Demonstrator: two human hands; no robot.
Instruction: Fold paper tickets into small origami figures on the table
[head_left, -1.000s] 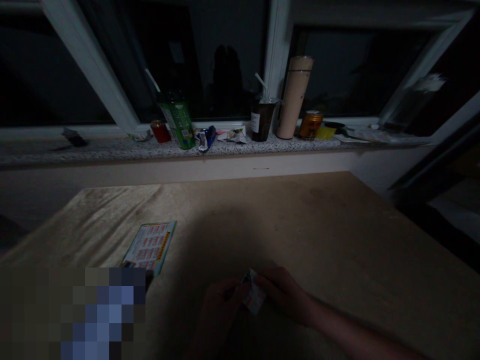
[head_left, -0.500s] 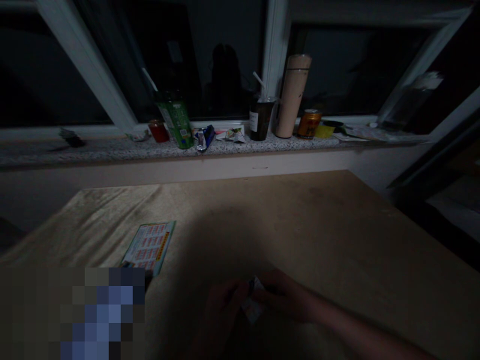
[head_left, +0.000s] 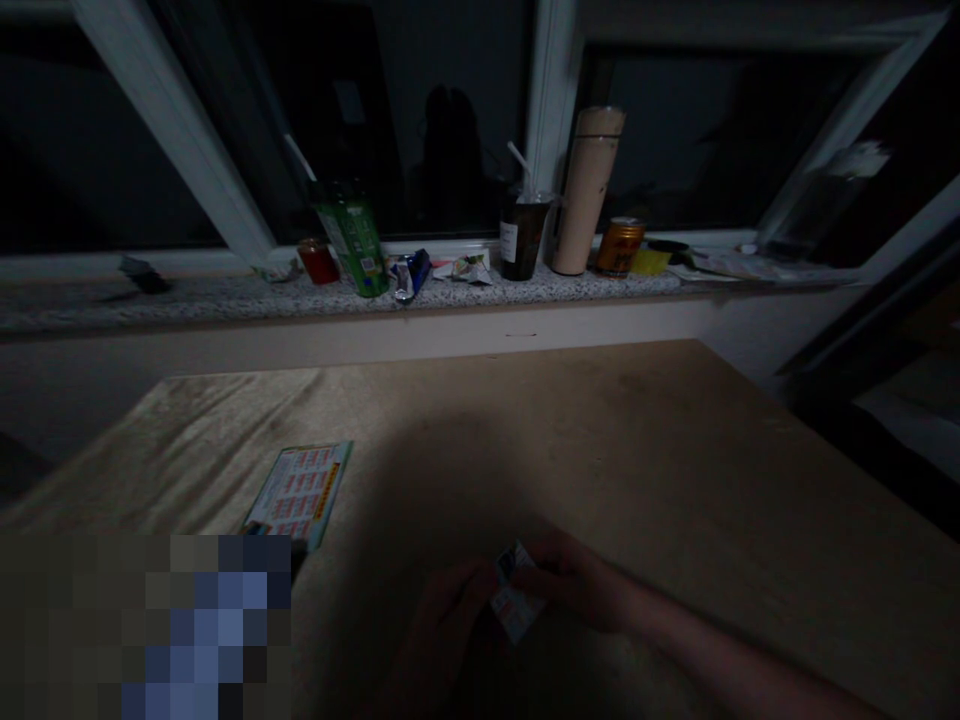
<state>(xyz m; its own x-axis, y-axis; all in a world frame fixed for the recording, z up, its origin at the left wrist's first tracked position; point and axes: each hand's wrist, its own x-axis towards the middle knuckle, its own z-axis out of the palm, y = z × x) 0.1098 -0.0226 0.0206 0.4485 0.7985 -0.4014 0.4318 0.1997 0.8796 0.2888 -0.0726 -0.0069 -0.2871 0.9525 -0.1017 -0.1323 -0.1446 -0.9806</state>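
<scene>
In dim light near the bottom of the head view, a small light-coloured piece of printed paper point(head_left: 517, 612) is held between both hands over the table. It looks folded, with a dark patch at its upper end; the print is too dark to read. My left hand point(head_left: 448, 608) pinches its left edge, thumb against it, and is mostly in shadow. From the other side, my right hand point(head_left: 576, 582) grips the right edge between thumb and fingers. To the left, a printed card point(head_left: 300, 490) with rows of red text lies flat on the table.
The brown table point(head_left: 637, 440) reaches to the wall. Along the granite sill point(head_left: 255, 300) stand a green cup point(head_left: 358, 245), a red jar point(head_left: 319, 262), a dark drink cup point(head_left: 521, 240), a pink flask point(head_left: 589, 195) and an orange can point(head_left: 620, 247). Pixelation covers the lower left corner.
The paper has turned and risen slightly to the right, showing more of its printed face. Both hands keep hold; my right hand has shifted a little.
</scene>
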